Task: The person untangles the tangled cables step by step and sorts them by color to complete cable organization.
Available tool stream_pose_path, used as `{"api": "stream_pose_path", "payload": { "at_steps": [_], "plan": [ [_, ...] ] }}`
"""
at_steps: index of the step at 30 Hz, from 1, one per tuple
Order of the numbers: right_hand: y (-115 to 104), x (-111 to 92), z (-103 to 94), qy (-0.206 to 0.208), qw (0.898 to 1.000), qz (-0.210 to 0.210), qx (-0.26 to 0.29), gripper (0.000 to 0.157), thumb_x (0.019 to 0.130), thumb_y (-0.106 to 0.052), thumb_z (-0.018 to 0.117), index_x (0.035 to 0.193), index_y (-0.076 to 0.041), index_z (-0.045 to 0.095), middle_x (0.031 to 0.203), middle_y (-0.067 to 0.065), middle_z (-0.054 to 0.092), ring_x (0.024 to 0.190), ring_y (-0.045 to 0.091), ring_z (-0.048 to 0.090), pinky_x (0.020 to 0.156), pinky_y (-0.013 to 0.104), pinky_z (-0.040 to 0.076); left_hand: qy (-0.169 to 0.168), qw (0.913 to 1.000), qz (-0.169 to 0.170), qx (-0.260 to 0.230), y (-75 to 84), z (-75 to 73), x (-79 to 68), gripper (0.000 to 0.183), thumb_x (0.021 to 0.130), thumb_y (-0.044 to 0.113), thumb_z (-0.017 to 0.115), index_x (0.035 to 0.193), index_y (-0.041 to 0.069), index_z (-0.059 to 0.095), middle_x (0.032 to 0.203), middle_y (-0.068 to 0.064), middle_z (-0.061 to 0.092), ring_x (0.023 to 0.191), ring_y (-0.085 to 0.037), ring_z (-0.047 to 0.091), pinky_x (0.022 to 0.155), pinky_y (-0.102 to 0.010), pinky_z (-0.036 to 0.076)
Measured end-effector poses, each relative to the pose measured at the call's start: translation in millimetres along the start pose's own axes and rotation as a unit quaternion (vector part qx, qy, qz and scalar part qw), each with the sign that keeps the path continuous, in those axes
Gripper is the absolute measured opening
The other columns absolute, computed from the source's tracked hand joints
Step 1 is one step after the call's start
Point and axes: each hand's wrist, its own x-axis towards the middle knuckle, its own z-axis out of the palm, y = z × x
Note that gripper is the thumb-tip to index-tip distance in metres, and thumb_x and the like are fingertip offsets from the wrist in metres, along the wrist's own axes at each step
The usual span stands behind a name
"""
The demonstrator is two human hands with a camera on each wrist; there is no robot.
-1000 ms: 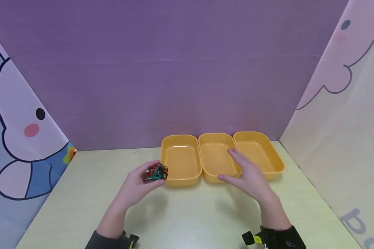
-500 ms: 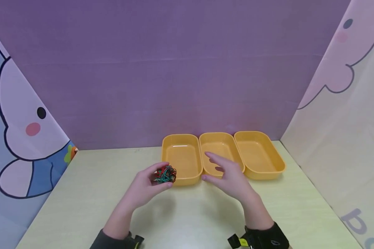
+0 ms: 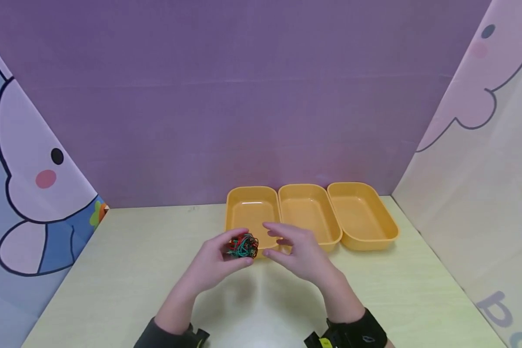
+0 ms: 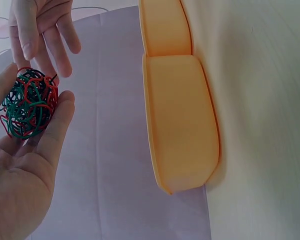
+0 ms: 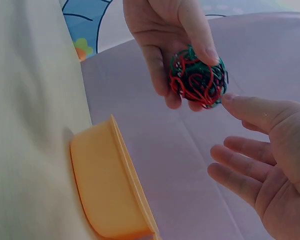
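A ball of tangled thin wires (image 3: 244,245), red, green and black, is held above the table between the thumb and fingers of my left hand (image 3: 215,261). In the left wrist view the wire ball (image 4: 31,104) sits against the curled fingers, its strands looping outward. My right hand (image 3: 302,253) is just to the right of it, fingers spread and thumb apart, holding nothing. The right wrist view has the right thumb's tip close to the edge of the wire ball (image 5: 199,77), with the other right fingers away from it.
Three yellow plastic trays stand side by side at the back of the table: a left tray (image 3: 252,212), a middle tray (image 3: 309,210) and a right tray (image 3: 361,212). Behind them rises a purple backdrop (image 3: 243,106). Printed cartoon panels flank the pale table (image 3: 126,251).
My left hand has carried the wire ball rightward, in front of the left tray. My right hand has swept left from over the middle tray to beside the ball.
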Motion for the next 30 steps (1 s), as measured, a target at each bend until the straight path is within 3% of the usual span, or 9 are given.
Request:
{"api": "stream_pose_path", "payload": {
  "at_steps": [2,10,16,24,30],
  "plan": [
    [-1,1,2.2,-0.009,1.000,-0.004,0.001,0.051,0.084,-0.018,0.076,0.131,-0.013,0.058,0.124,-0.002,0.061,0.106,0.009,0.057,0.080,0.030,0.056,0.000,1.0000,0.006,-0.001,-1.7,1.7,0.2,0.054,0.081,0.005,0.076,0.130,0.005,0.054,0.113,-0.012,0.062,0.084,-0.013,0.064,0.073,-0.028,0.057],
    [-2,1,8.5,-0.021,1.000,-0.022,-0.007,0.034,0.085,-0.012,0.074,0.118,-0.010,0.067,0.112,-0.001,0.067,0.100,0.008,0.060,0.077,0.029,0.057,-0.003,0.9997,0.025,0.000,-35.3,7.6,6.3,0.057,0.080,0.015,0.080,0.130,0.016,0.054,0.115,-0.001,0.062,0.088,-0.012,0.063,0.073,-0.029,0.058],
    [-2,1,11.0,-0.028,0.999,-0.027,-0.009,0.029,0.087,-0.014,0.072,0.115,-0.010,0.069,0.108,-0.002,0.069,0.093,0.008,0.063,0.075,0.024,0.056,-0.005,0.9995,0.031,-0.009,-36.0,6.0,5.1,0.054,0.081,0.019,0.079,0.129,0.018,0.056,0.113,0.001,0.062,0.090,-0.013,0.063,0.073,-0.030,0.058],
    [1,0,11.6,-0.019,0.999,-0.037,-0.018,0.020,0.088,-0.010,0.070,0.108,-0.012,0.071,0.101,-0.003,0.070,0.086,0.002,0.062,0.074,0.024,0.056,-0.007,0.9989,0.039,-0.024,-35.0,7.7,4.4,0.053,0.080,0.013,0.079,0.128,0.016,0.057,0.114,-0.001,0.062,0.092,-0.013,0.062,0.074,-0.030,0.058],
    [-1,-1,11.4,-0.012,0.999,-0.029,-0.038,0.014,0.087,-0.012,0.071,0.101,-0.013,0.073,0.094,-0.006,0.070,0.082,-0.001,0.061,0.072,0.021,0.056,-0.016,0.9991,0.037,-0.010,-36.5,10.0,4.4,0.057,0.079,0.018,0.080,0.130,0.016,0.056,0.117,0.002,0.061,0.090,-0.013,0.063,0.072,-0.029,0.058]
  ]
}}
